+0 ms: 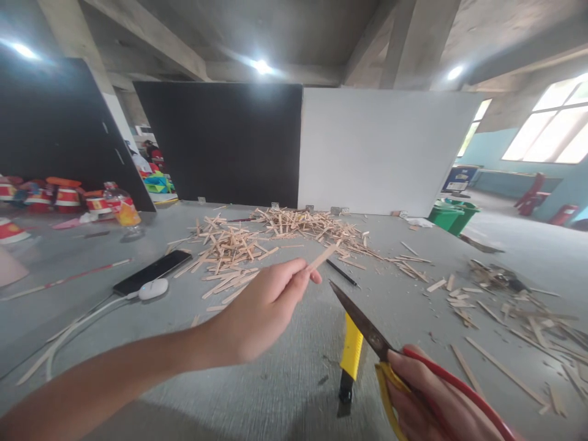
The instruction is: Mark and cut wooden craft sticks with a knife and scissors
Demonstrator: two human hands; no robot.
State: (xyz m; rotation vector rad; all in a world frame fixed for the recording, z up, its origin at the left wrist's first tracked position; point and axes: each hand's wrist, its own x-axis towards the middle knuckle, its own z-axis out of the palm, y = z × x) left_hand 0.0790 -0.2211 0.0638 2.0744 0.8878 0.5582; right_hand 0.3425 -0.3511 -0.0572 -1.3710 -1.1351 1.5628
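Note:
Near the middle, my left hand [271,300] pinches a flat wooden stick [323,257] between thumb and fingers, its free end pointing up and right. At the lower right, my right hand [427,392] is wrapped round the red and yellow handles of scissors [362,321]. The blades look closed, with their tip just right of my left hand, apart from the stick. A yellow utility knife [351,349] lies on the grey table between my hands. Behind the stick is a black pen [342,272]. Loose wooden sticks [232,245] form a heap beyond my left hand.
A black phone [151,272] and a white plug-like piece on a cable [154,289] lie at the left, before a bottle [122,208] and red paper cups [68,197]. Stick scraps [537,324] cover the right side. Black and white panels [386,150] stand behind.

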